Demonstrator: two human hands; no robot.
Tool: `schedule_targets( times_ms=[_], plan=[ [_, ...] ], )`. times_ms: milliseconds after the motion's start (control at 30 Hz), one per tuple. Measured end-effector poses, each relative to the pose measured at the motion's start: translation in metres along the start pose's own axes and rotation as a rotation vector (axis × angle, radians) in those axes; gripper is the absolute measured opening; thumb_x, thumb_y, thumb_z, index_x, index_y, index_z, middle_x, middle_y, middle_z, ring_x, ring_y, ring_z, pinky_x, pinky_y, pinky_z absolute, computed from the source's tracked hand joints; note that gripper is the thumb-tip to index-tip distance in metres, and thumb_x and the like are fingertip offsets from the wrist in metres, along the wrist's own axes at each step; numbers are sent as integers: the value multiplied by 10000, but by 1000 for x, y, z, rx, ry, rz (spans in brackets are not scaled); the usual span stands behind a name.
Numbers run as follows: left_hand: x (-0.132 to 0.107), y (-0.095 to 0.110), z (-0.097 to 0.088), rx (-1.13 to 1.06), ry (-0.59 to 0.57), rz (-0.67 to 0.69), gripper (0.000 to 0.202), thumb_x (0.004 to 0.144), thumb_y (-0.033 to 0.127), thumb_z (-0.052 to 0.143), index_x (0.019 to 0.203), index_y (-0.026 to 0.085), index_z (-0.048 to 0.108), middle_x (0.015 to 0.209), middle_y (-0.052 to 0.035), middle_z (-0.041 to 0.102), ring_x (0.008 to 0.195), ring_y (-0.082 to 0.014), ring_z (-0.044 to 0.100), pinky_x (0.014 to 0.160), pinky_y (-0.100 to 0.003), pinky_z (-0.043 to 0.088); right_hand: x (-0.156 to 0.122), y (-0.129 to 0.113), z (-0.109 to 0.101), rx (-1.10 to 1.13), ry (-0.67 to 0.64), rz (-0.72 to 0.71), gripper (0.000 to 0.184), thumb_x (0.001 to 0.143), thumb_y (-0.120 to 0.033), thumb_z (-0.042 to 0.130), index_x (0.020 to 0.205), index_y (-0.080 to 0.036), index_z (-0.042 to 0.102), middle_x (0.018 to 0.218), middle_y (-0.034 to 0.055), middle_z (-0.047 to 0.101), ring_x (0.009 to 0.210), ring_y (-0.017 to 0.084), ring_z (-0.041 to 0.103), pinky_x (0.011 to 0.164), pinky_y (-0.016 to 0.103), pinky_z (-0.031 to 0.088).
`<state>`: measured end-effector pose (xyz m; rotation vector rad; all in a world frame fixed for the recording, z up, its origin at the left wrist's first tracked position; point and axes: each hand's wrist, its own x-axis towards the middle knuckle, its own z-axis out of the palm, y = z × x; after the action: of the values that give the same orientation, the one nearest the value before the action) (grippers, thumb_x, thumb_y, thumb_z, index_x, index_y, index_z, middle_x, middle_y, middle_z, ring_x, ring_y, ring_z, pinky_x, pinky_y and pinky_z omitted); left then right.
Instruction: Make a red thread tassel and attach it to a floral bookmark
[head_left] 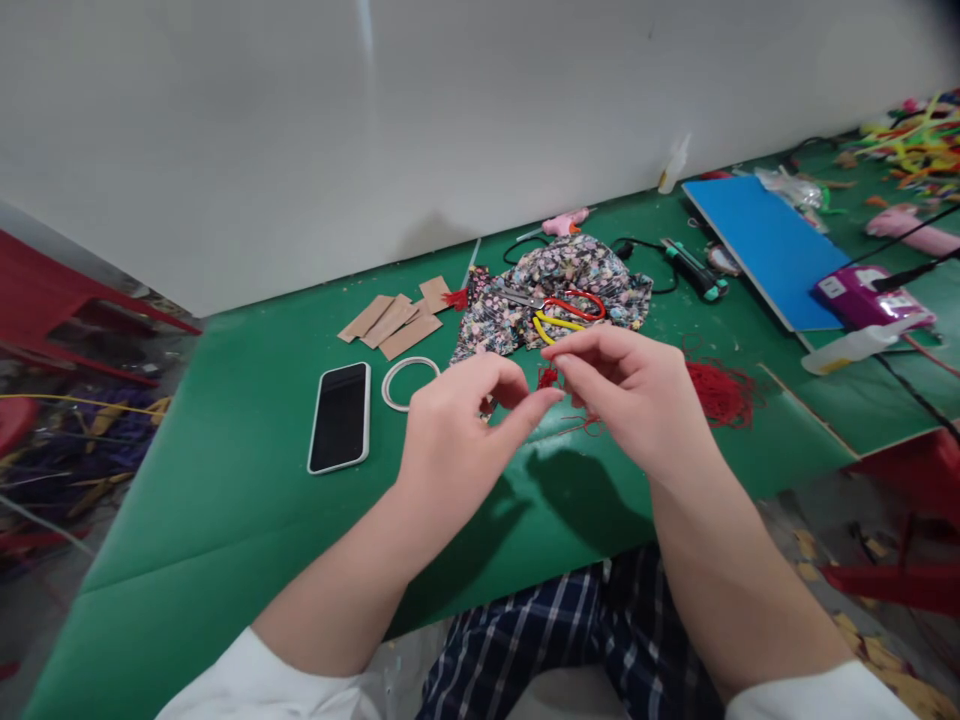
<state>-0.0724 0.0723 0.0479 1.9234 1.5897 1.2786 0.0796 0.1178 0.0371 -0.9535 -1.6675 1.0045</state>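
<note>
A small bunch of red thread (548,378) is between my two hands, above the front part of the green table. My right hand (626,390) pinches its upper end with thumb and forefinger. From the other side, my left hand (461,425) curls around, its thumb tip against the lower end of the bunch; its other fingertips are partly hidden. Loose red strands hang below my right fingers. Behind the right wrist lies a heap of red thread (720,394). Beyond my hands, scissors (559,305) with red and yellow handles rest on a crumpled floral cloth (544,270).
Left of my hands lie a phone (340,418), a white ring (390,385) and several cardboard pieces (397,322). A pink glue gun (564,222) and a utility knife (694,270) are at the back. To the right are a blue board (765,245), a purple device (862,295) and cords.
</note>
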Motion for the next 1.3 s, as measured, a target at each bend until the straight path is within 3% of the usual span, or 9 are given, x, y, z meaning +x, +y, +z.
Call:
schedule_targets(
  times_ms=[200, 633, 800, 900, 1000, 1100, 1300],
  plan=[
    [-1, 1, 5, 222, -57, 41, 171, 796, 369, 637, 811, 200, 618, 768, 33, 668, 685, -108, 591, 647, -213, 426, 1, -1, 3, 4, -11, 39, 103, 790, -202, 587, 829, -187, 681, 726, -5, 671, 581, 72, 578, 465, 164, 427],
    [6, -9, 0, 169, 56, 82, 85, 818, 264, 618, 838, 207, 678, 793, 30, 697, 697, -99, 625, 678, -195, 479, -1, -5, 0, -11, -41, 16, 99, 798, -211, 599, 831, -204, 693, 682, -17, 657, 562, 79, 574, 459, 185, 430],
    [9, -10, -7, 142, 86, 94, 89, 821, 269, 617, 837, 220, 690, 807, 31, 705, 734, -104, 635, 665, -194, 482, 1, 3, -8, -128, -119, 1, 172, 806, -224, 601, 956, -218, 686, 671, -23, 643, 574, 84, 564, 526, 210, 468],
    [9, -10, -10, 139, 75, 135, 83, 814, 261, 628, 841, 222, 695, 823, 24, 710, 763, -114, 641, 688, -207, 484, 2, 4, -15, -219, -155, -46, 244, 791, -240, 630, 1030, -232, 675, 831, 9, 667, 681, 109, 599, 558, 225, 495],
    [9, -10, -11, 145, 48, 194, 71, 812, 228, 631, 839, 216, 695, 827, 19, 713, 761, -115, 641, 700, -214, 482, 0, 0, -18, -202, -77, -126, 272, 788, -265, 641, 1058, -268, 674, 1061, 34, 645, 762, 124, 619, 534, 226, 510],
    [8, -10, -12, 151, 30, 249, 74, 822, 203, 617, 841, 207, 688, 828, 15, 710, 757, -112, 640, 697, -217, 482, -3, -4, -14, -142, -54, -189, 280, 800, -241, 629, 1068, -308, 674, 1132, 13, 643, 810, 131, 640, 559, 233, 535],
    [7, -8, -14, 160, 41, 301, 66, 818, 191, 620, 851, 187, 677, 815, 6, 699, 752, -115, 633, 664, -214, 483, -6, -5, -3, -34, -86, -207, 276, 793, -199, 636, 1040, -312, 689, 979, -11, 706, 755, 125, 659, 605, 248, 555]
  ],
)
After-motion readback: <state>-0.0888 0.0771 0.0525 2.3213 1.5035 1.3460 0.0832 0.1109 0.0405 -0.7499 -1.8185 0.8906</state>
